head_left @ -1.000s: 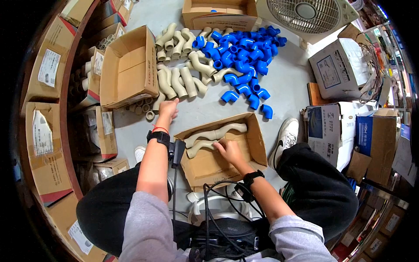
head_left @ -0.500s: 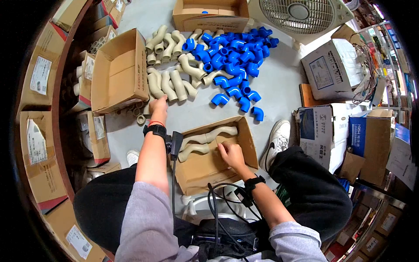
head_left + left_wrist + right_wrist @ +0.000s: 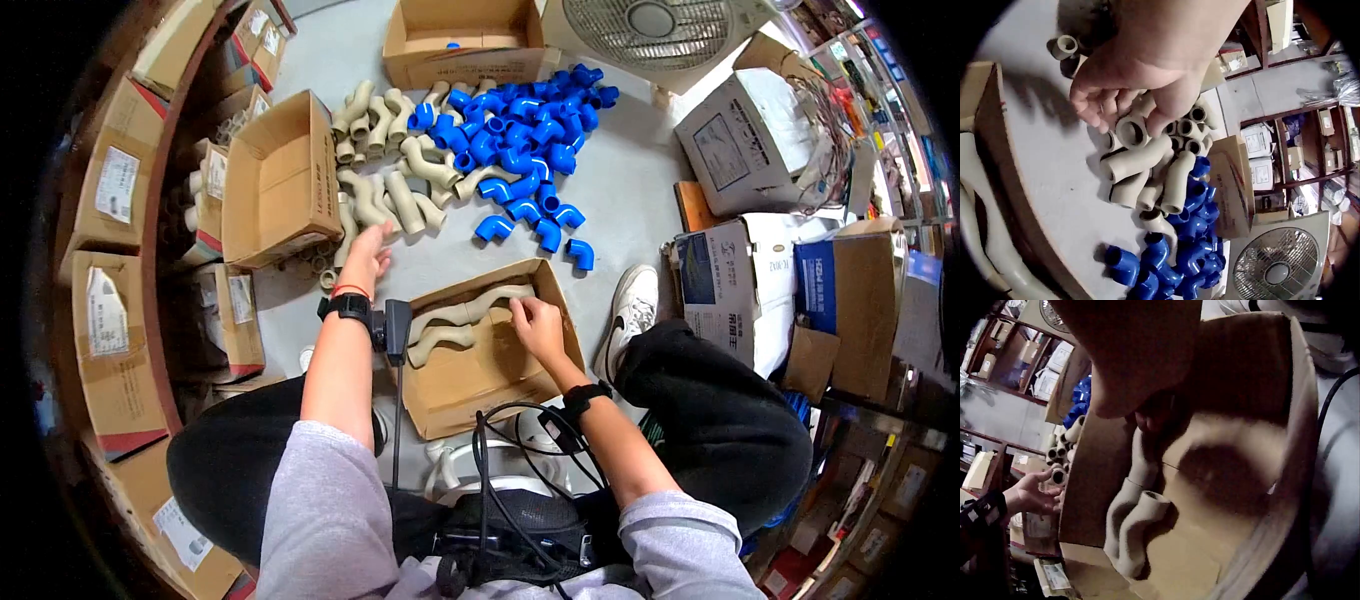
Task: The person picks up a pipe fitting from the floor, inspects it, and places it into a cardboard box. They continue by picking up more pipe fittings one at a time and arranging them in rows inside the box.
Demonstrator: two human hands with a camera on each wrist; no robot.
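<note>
Two beige S-shaped pipe fittings lie end to end along the far wall of a cardboard box (image 3: pixel 480 390), with another S-shaped fitting (image 3: pixel 440 345) in front. In the head view my right hand (image 3: pixel 540 330) has curled fingers at the right end of the back-row fitting (image 3: pixel 497 297); its fingertips (image 3: pixel 1152 417) overlap that end in the right wrist view. My left hand (image 3: pixel 366 257) reaches beyond the box's left corner, thumb and fingers spread. In the left wrist view, its thumb and fingers lie either side of a beige fitting's open end (image 3: pixel 1132 132).
Beige fittings (image 3: pixel 405 205) and blue elbow fittings (image 3: pixel 520 130) lie heaped on the floor ahead. A cardboard box (image 3: pixel 280 185) stands at left, another (image 3: pixel 465 45) at the back near a fan (image 3: pixel 650 35). Cables (image 3: pixel 485 440) hang before the person's waist.
My right hand has left the front fitting and moved to the back fitting's right end. My left hand stays near the beige heap and has opened its fingers. The head view has shifted slightly.
</note>
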